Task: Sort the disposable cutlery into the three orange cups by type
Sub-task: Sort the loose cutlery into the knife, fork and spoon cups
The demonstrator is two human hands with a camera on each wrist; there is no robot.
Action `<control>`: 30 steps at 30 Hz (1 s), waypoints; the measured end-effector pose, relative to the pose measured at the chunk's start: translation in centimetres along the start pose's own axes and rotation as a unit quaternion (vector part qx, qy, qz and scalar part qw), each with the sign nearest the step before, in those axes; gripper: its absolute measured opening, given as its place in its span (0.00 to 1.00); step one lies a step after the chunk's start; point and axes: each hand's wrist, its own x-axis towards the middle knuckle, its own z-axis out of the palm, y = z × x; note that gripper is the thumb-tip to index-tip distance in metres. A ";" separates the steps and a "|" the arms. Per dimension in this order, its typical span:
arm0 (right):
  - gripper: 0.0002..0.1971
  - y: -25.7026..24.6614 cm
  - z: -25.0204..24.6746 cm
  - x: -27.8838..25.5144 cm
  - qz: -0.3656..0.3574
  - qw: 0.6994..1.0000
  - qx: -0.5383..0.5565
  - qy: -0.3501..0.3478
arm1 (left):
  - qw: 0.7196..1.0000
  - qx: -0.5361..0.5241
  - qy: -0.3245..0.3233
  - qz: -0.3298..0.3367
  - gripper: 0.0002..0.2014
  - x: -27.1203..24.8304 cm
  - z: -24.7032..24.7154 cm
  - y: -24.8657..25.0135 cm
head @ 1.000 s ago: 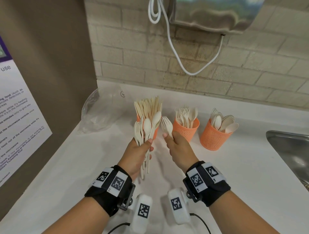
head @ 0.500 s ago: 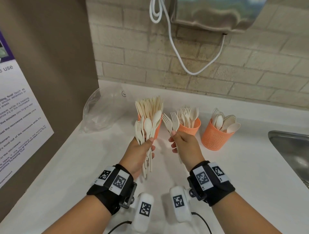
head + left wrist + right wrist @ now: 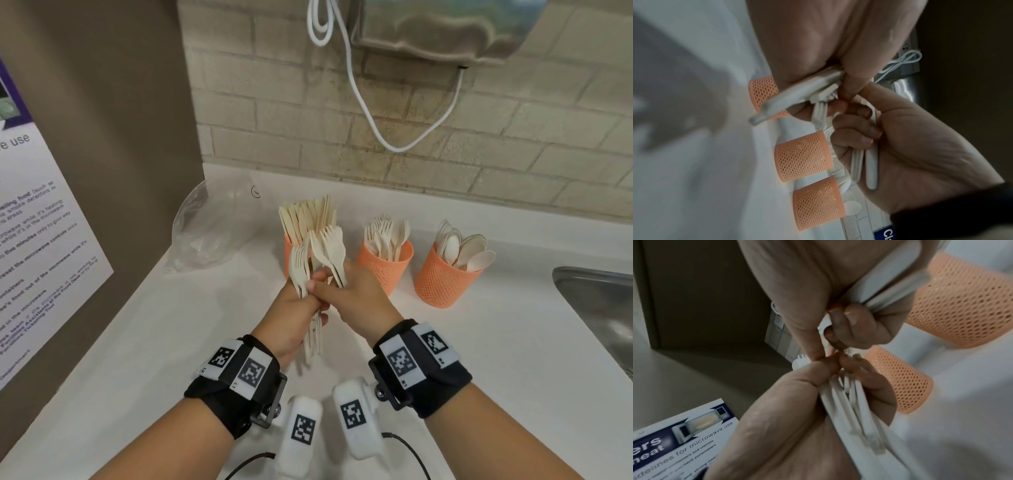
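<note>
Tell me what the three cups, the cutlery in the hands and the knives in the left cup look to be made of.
Orange cups: likely moulded plastic, matte, perforated mesh walls. Forks held in both hands: cream, smooth, dull sheen, probably plastic or bioplastic. Knives: tan, flat, looks like wood; grain too small to confirm.

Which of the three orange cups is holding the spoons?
The rightmost orange cup, nearest the sink; the middle cup holds forks, the left cup flat knives.

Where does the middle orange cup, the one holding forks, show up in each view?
Head: middle orange cup, right of centre, beyond the hands.
Left wrist: centre, second of three.
Right wrist: probably the upper-right cup; uncertain.
Shared landmark: the white counter.
</note>
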 end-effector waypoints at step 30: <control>0.06 -0.9 -0.8 -1.1 0.123 0.986 0.112 0.031 | 0.985 -0.168 -0.038 -0.025 0.17 -1.3 -0.1 1.1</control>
